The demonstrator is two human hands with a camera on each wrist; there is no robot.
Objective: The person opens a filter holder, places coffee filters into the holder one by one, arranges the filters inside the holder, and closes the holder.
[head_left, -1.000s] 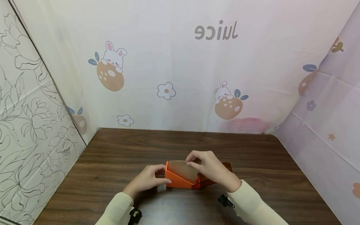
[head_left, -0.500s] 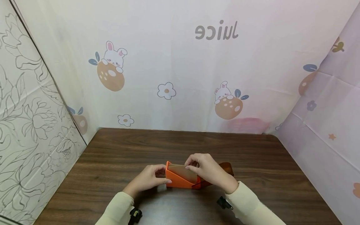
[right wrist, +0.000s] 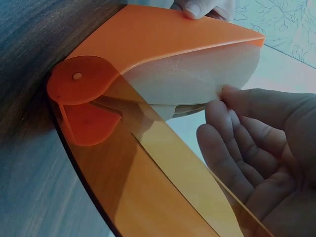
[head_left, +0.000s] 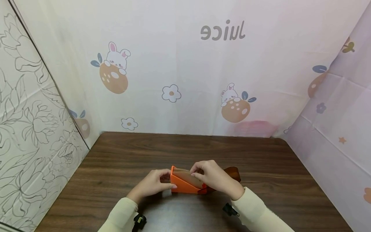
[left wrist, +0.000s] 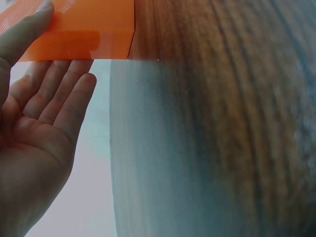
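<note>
An orange box [head_left: 182, 187] with a sloping top edge stands on the table. Its see-through amber lid [head_left: 233, 174] is swung back to the right on a round hinge, plain in the right wrist view. Thin brown paper coffee filters [head_left: 185, 178] stand inside, their rounded edges above the slope. My left hand [head_left: 150, 184] grips the box's left end, thumb on the front and fingers behind. At the filters' upper right edge, my right hand [head_left: 214, 176] pinches a filter [right wrist: 192, 74] between thumb and forefinger. The filters' lower parts are hidden inside the box.
The dark wooden table [head_left: 130, 151] reaches back to a printed cloth backdrop [head_left: 174, 64]. More cloth hangs at the left and right sides. A small black device [head_left: 140, 221] sits at the left wrist, and another black device [head_left: 230, 209] at the right.
My right hand has moved slightly down and left, and the filter has sunk lower into the box. A second paper edge now shows behind it. The left hand keeps its hold.
</note>
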